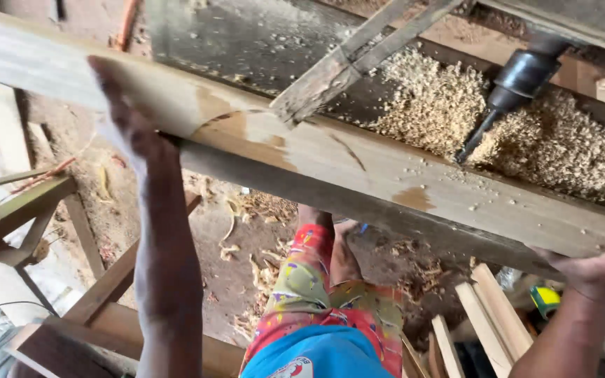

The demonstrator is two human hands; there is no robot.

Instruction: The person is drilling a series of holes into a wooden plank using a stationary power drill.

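Plank [358,175] — a long pale board with brown stains — lies slantwise across the view, from upper left down to lower right, resting against the edge of a woodworking machine. Left hand [131,129] presses flat on the plank's upper face near its left part, fingers spread over the wood rather than curled round it. Right hand [600,269] grips the plank's lower right end from beneath, fingers wrapped on the edge. Drill bit [481,133], held in a dark chuck [523,73], points down at the plank's far side and its tip lies just beside the wood; whether it touches cannot be told. Shavings [449,105] are heaped behind the plank, around the bit. A grey batten [358,56] crosses above the plank at an angle. Below, the person's patterned shorts [316,294] and a foot show over a dirt floor [232,238] strewn with chips; offcuts [484,315] stand at lower right.

For sound work here, judged from the pose: both hands should bear evenly so the plank stays level against the bit, with fingers kept well away from the chuck — and feed should be slow and square.
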